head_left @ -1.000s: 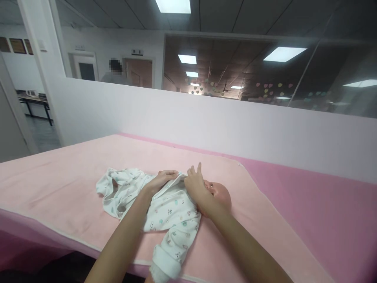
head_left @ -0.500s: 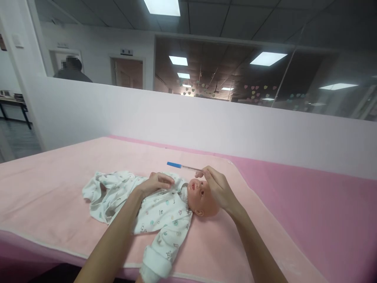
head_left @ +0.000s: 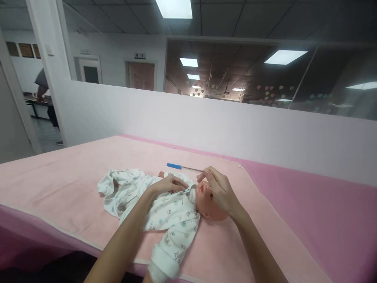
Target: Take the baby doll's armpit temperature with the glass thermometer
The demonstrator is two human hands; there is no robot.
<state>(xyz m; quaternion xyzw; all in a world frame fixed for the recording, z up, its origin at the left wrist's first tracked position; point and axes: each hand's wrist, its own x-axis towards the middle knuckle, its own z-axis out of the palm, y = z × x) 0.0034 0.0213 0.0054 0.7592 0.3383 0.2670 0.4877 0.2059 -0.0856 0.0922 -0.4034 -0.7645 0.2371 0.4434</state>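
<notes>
A baby doll [head_left: 208, 204] lies on its back, head to the right, in a white printed baby outfit [head_left: 173, 214]. My left hand [head_left: 169, 185] rests over its chest, fingertips and thumb closed on the outfit's collar near a small snap. Above the doll's face, my right hand [head_left: 219, 188] is closed, pinching the end of a slim thermometer [head_left: 174, 166]. Its blue end points left, and its thin clear stem runs to my fingertips. My right hand hides part of the doll's forehead and eyes.
A pink blanket [head_left: 73, 169] covers the padded pink table [head_left: 309, 192]. Behind stands a low white wall [head_left: 206, 122] with glass above. Through the doorway at far left, a person [head_left: 44, 90] stands beside a dark table.
My left hand has moved right along the doll's chest to the collar. My right hand and the thermometer have shifted slightly left relative to the doll. The view has turned left.
</notes>
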